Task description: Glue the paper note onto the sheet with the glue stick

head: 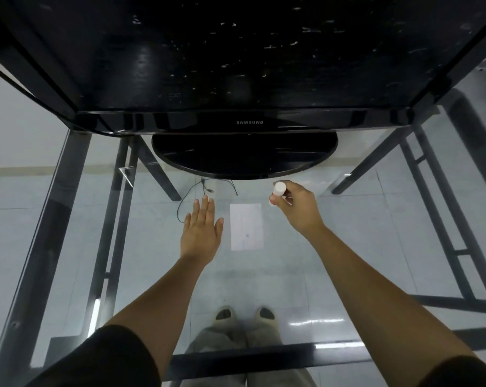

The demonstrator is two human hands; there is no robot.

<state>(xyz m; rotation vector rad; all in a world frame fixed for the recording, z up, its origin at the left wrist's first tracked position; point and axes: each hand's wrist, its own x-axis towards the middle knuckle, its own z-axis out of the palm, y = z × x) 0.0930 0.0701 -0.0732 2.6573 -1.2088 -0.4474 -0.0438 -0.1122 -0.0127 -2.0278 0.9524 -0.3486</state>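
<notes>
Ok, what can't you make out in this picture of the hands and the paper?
Head view only:
Glue stick: the right hand covers its middle; capped or open is unclear.
Paper sheet: faint marks too small to read; no separate note can be told apart.
Left hand: touching the glass table or hovering, unclear.
Monitor: top cut off by the frame edge.

Paper [247,227]: white, faint lines, one small blue dot. Glue stick [278,189]: white. Monitor [236,51]: glossy black, pale flecks. Sleeves [102,358]: black.
</notes>
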